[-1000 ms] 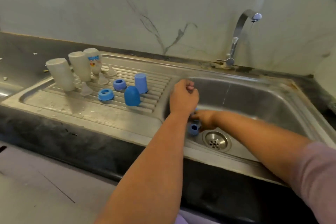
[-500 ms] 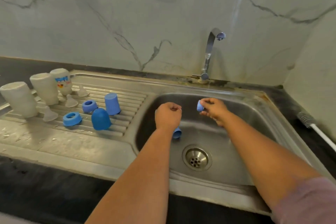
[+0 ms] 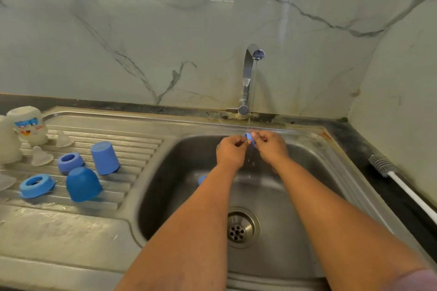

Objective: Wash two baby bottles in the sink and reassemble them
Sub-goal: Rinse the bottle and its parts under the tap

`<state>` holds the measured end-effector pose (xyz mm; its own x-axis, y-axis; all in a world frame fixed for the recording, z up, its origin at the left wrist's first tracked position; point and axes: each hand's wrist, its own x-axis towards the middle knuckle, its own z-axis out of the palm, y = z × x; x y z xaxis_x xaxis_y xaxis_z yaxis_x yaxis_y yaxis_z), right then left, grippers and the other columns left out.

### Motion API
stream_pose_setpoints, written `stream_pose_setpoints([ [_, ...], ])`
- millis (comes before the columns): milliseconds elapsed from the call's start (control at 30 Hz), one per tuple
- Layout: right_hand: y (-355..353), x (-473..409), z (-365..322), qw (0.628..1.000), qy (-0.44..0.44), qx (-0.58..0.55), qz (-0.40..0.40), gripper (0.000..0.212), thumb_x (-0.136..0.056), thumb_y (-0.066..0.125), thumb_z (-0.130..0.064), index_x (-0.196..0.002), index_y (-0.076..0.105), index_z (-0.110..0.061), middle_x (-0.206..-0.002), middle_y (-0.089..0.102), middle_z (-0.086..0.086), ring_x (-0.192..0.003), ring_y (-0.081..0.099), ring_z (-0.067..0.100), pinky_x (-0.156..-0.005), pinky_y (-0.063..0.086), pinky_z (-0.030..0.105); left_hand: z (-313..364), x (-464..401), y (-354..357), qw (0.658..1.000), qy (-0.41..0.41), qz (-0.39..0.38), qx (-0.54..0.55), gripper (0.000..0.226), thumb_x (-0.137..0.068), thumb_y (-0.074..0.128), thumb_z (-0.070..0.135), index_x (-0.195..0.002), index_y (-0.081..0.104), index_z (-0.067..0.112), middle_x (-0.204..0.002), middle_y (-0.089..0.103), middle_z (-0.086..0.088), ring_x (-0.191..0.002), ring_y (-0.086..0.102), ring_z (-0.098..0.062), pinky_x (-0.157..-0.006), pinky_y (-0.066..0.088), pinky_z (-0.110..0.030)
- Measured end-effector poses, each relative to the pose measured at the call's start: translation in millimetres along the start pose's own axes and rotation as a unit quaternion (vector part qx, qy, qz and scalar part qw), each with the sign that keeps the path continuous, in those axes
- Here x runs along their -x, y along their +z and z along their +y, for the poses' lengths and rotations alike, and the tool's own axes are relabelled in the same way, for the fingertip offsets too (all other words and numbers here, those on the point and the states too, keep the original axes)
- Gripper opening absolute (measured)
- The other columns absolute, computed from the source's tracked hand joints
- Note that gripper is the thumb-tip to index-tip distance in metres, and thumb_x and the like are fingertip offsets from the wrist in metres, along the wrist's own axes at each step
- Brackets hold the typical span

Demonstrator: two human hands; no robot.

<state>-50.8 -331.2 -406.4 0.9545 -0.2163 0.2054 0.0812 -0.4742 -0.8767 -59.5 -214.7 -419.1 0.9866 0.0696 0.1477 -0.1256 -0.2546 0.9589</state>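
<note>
- Small blue plastic bottle part (image 3: 248, 137) held far-centre in stainless steel sink (image 3: 314, 172), under thin stream from chrome tap (image 3: 248, 78).
- Left hand (image 3: 230, 152) and right hand (image 3: 272, 149) both pinching it from either side.
- Likely light, stiff, slippery when wet; best pinched at rim.
- Exact type unclear: mostly covered by fingers.
- Second blue piece (image 3: 201, 179) half hidden behind left forearm.

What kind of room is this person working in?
Most likely a home kitchen: a steel sink with a running tap, a ridged draining board holding baby bottle parts, and a marble-look wall behind.
</note>
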Motion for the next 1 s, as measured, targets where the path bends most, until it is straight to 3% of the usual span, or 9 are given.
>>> stream_pose_setpoints([
  [67,-5,1,-4,0.997,-0.078,0.017,0.025,0.023,-0.093,0.061,-0.01,-0.114,0.071,-0.009,-0.112,0.071,0.006,-0.098,0.06,0.007,-0.073,0.034,-0.007,4,-1,5,0.998,-0.029,0.002,0.052,0.013,-0.09,0.067,0.019,-0.091,0.076,0.01,-0.083,0.072,-0.008,-0.072,0.058,-0.015,-0.073,0.047,-0.029],
  [133,-7,2,-5,0.994,-0.1,0.03,0.014,0.022,-0.093,0.061,-0.007,-0.112,0.072,-0.008,-0.112,0.072,0.007,-0.098,0.061,0.009,-0.069,0.034,-0.008,5,-3,7,0.996,-0.047,0.01,0.08,0.014,-0.091,0.066,0.018,-0.09,0.075,0.008,-0.084,0.072,-0.012,-0.073,0.057,-0.016,-0.072,0.049,-0.031],
  [333,2,-8,-14,0.995,-0.054,0.066,-0.054,0.031,-0.102,0.047,-0.028,-0.122,0.065,-0.013,-0.12,0.066,0.009,-0.105,0.058,0.02,-0.081,0.037,0.021,5,-7,-1,0.997,0.003,0.009,0.081,0.012,-0.092,0.064,0.015,-0.093,0.076,0.012,-0.09,0.075,-0.005,-0.086,0.066,-0.013,-0.085,0.052,-0.031],
  [500,-2,-8,-19,0.995,-0.089,-0.022,0.028,0.021,-0.087,0.071,-0.019,-0.106,0.075,-0.01,-0.104,0.074,0.004,-0.094,0.065,0.009,-0.091,0.051,0.024,6,-14,0,0.995,0.0,0.012,0.097,0.012,-0.092,0.065,0.018,-0.083,0.073,0.019,-0.083,0.073,-0.001,-0.079,0.063,-0.01,-0.081,0.052,-0.031],
  [600,-6,-12,-19,0.992,-0.077,-0.088,0.046,0.014,-0.085,0.073,-0.019,-0.097,0.076,-0.012,-0.096,0.074,0.003,-0.092,0.068,0.013,-0.081,0.053,0.019,10,-15,1,0.994,0.027,-0.007,0.109,0.011,-0.094,0.063,0.017,-0.087,0.072,0.015,-0.075,0.067,-0.001,-0.069,0.053,-0.011,-0.068,0.045,-0.028],
  [733,3,-13,-23,0.991,0.054,-0.118,-0.045,0.035,-0.091,0.055,-0.054,-0.085,0.069,-0.022,-0.09,0.069,0.004,-0.086,0.063,0.022,-0.079,0.05,0.034,13,-16,-6,0.985,0.032,-0.023,0.168,0.013,-0.095,0.06,0.01,-0.1,0.069,0.004,-0.079,0.068,-0.001,-0.069,0.059,-0.002,-0.068,0.048,-0.018],
  [833,13,-8,-27,0.963,0.128,-0.212,-0.104,0.055,-0.09,0.05,-0.062,-0.101,0.068,-0.011,-0.097,0.068,0.01,-0.085,0.061,0.021,-0.08,0.053,0.032,17,-12,-5,0.958,-0.033,-0.048,0.279,0.017,-0.099,0.052,0.009,-0.105,0.063,-0.002,-0.093,0.068,-0.013,-0.083,0.064,-0.017,-0.076,0.055,-0.024],
  [933,13,-6,-30,0.994,0.061,-0.052,-0.076,0.06,-0.095,0.04,-0.061,-0.11,0.067,-0.009,-0.11,0.068,0.015,-0.103,0.063,0.029,-0.096,0.049,0.044,25,-12,-9,0.895,-0.117,-0.04,0.428,0.017,-0.101,0.047,0.006,-0.103,0.062,-0.001,-0.094,0.066,-0.012,-0.085,0.064,-0.015,-0.082,0.054,-0.021],
  [1000,8,-5,-35,0.998,0.005,0.028,-0.05,0.051,-0.102,0.037,-0.046,-0.125,0.062,-0.009,-0.124,0.063,0.016,-0.116,0.057,0.031,-0.102,0.044,0.04,28,-12,-10,0.864,-0.142,-0.041,0.481,0.02,-0.101,0.045,0.005,-0.111,0.058,-0.007,-0.096,0.066,-0.013,-0.087,0.064,-0.015,-0.09,0.053,-0.025],
])
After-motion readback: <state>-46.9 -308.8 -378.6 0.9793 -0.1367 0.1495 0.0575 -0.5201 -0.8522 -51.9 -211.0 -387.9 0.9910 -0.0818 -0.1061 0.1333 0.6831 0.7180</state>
